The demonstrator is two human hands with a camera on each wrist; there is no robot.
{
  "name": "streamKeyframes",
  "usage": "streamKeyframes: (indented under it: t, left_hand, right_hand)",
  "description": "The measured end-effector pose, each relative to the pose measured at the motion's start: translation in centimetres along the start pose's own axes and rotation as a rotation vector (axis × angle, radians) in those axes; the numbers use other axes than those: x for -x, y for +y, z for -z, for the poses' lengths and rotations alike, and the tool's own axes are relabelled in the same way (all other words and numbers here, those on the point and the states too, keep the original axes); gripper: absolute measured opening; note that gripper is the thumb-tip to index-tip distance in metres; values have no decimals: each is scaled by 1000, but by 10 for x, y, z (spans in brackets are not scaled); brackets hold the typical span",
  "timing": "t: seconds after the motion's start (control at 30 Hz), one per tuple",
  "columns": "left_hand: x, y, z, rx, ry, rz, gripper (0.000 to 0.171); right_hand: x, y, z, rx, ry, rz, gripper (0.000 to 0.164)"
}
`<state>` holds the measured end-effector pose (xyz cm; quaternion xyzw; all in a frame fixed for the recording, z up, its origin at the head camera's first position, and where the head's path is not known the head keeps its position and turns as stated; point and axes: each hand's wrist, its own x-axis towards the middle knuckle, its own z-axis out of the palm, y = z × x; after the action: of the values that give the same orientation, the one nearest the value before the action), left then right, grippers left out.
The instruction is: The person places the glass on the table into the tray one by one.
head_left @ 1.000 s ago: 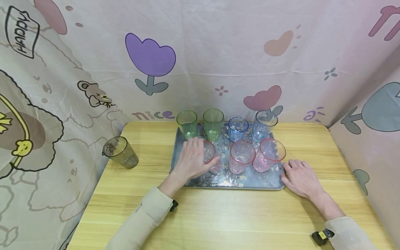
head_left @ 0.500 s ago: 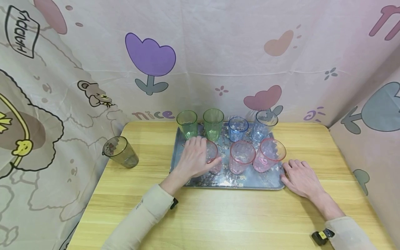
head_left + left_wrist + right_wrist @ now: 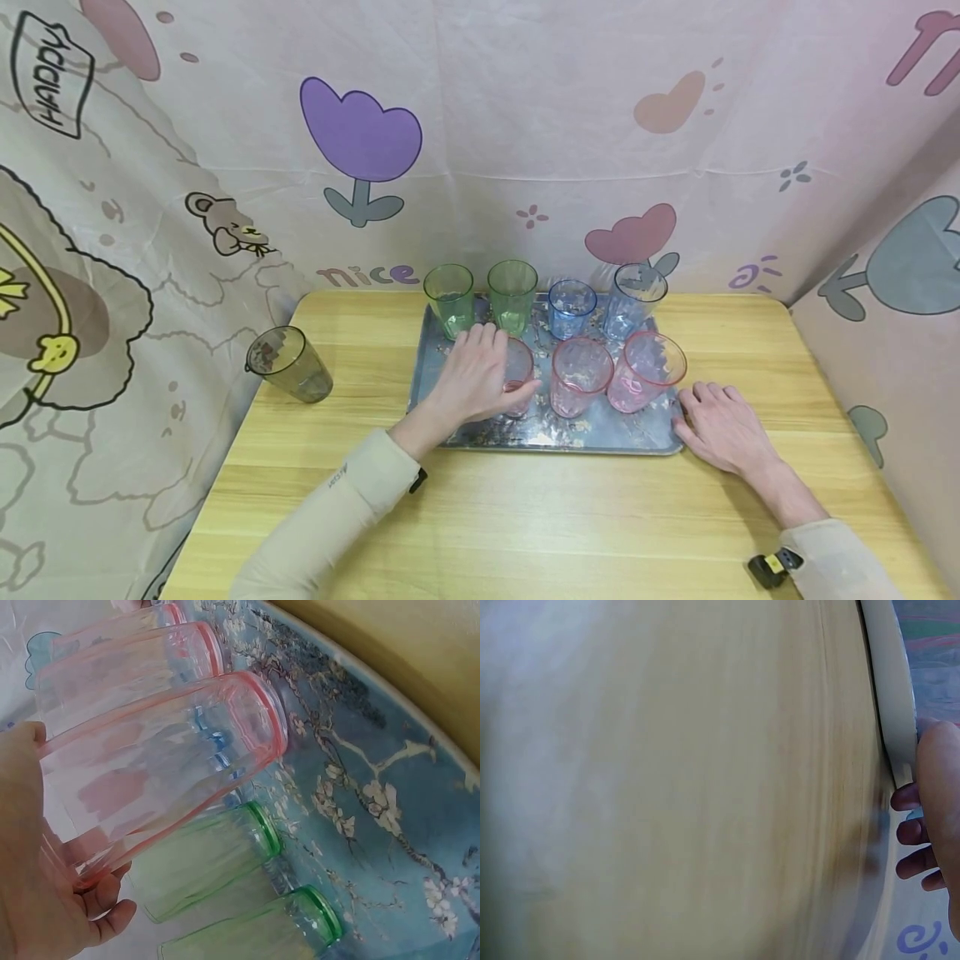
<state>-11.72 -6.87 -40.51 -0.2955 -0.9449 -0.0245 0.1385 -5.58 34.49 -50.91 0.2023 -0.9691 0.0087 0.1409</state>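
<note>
In the head view, my left hand [image 3: 472, 375] grips a clear pink-rimmed glass [image 3: 519, 379] near its upper end, partly hiding it. The left wrist view shows the thumb and curled fingers around that glass [image 3: 169, 769], its base close to the flowered blue tray [image 3: 375, 787]. Two more pink glasses [image 3: 581, 379] [image 3: 643, 372] stand to its right. Behind stand two green glasses [image 3: 450, 304] [image 3: 512, 302], a short blue glass [image 3: 572, 310] and a taller pale-blue glass [image 3: 633, 304]. My right hand [image 3: 723, 429] rests at the tray's right edge, fingers loosely bent.
A smoky brown glass pitcher or cup [image 3: 292, 367] with a small spout stands apart on the left of the wooden table [image 3: 562, 525]. A printed cloth [image 3: 487, 108] hangs behind and along both sides of the table.
My left hand has shifted slightly right with the pink glass, bringing it nearer the middle pink glass. The right hand, the tray and the other glasses have stayed in place.
</note>
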Motion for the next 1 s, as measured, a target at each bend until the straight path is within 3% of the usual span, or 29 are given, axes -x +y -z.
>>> streamKeyframes:
  t: [0.4, 0.63, 1.0]
  left_hand:
    - [-8, 4, 3, -86, -62, -49, 80]
    - [-11, 6, 4, -127, -29, -90, 80]
    - [-11, 6, 6, -117, -61, -90, 97]
  right_hand:
    - [0, 0, -1, -1, -6, -2, 22]
    - [0, 0, -1, 2, 1, 3, 22]
    - [0, 0, -1, 5, 7, 6, 22]
